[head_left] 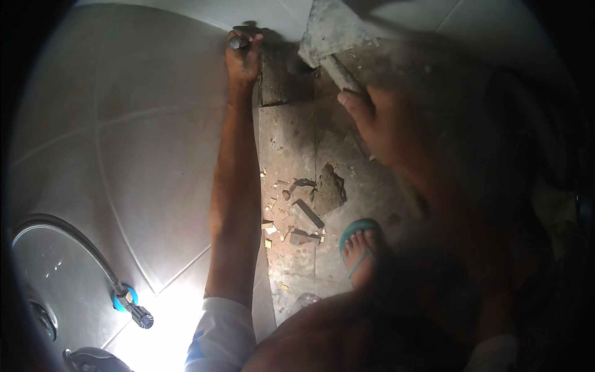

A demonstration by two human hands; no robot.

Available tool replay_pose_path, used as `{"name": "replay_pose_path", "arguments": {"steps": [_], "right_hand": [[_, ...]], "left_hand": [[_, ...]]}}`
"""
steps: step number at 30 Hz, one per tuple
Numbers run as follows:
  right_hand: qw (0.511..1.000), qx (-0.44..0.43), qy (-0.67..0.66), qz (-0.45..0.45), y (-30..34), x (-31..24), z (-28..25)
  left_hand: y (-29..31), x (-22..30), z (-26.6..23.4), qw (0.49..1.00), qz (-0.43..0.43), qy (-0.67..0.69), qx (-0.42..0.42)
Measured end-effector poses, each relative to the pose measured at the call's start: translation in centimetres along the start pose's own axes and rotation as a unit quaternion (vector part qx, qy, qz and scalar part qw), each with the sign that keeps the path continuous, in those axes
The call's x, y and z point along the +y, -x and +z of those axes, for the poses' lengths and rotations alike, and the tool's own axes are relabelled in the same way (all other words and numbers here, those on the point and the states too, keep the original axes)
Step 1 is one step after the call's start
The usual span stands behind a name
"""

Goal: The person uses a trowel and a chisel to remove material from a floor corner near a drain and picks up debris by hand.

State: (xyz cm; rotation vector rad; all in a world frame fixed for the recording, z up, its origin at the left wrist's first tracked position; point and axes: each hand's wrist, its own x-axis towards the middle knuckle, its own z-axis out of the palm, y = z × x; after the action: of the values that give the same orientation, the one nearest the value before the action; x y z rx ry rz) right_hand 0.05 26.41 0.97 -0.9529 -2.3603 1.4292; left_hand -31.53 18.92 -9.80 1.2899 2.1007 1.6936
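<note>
A chisel-like tool (238, 42) is clasped in the left hand (244, 62) at the far edge of the floor (288, 133), apparently for steadiness; a hammer (334, 32) is gripped by its handle in the right hand (392, 124), leaving its head free

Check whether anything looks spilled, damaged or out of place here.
Yes: broken grey pieces and a rough brown lump lie scattered on the floor near the foot; the pieces' jagged edges suggest breakage.
</note>
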Motion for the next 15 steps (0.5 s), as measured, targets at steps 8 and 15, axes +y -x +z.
{"name": "replay_pose_path", "arguments": {"steps": [8,15], "right_hand": [[0.991,0.036,-0.011,-0.13,-4.0,-5.5,2.8],[0.988,-0.012,0.078,-0.132,-7.6,-6.8,3.6]], "left_hand": [[0.5,2.3,1.9,0.993,0.032,-0.113,0.014],[-0.4,0.6,0.9,0.976,-0.064,0.209,0.014]]}}
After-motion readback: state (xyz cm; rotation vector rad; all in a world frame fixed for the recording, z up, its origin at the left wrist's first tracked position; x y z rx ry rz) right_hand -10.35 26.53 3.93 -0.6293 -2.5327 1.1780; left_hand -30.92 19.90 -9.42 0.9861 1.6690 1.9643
